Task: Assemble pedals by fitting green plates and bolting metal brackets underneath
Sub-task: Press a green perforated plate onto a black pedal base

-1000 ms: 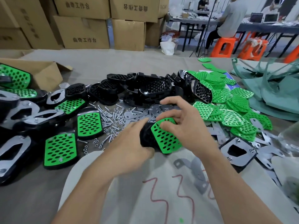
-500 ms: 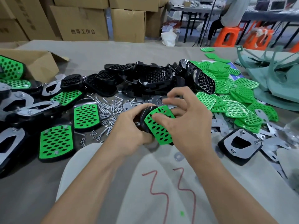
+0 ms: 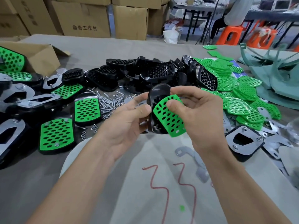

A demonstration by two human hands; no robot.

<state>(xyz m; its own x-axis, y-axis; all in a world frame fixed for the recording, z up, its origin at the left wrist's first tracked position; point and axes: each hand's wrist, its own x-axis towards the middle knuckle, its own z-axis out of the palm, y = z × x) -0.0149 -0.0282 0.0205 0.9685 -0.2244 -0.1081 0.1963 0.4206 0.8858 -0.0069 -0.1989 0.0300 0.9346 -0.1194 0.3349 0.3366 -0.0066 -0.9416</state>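
The left hand (image 3: 129,120) is gripping the black pedal base (image 3: 156,101) while the right hand (image 3: 200,113) is pinching the green plate (image 3: 169,117), tilted against the base, above the table (image 3: 113,47).

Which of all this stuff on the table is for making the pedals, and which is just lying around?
For the job:
left hand holding black pedal base
right hand fitting green plate
bolts and nuts
metal bracket
spare green plates

Just lying about:
cardboard box
white bag
orange stools
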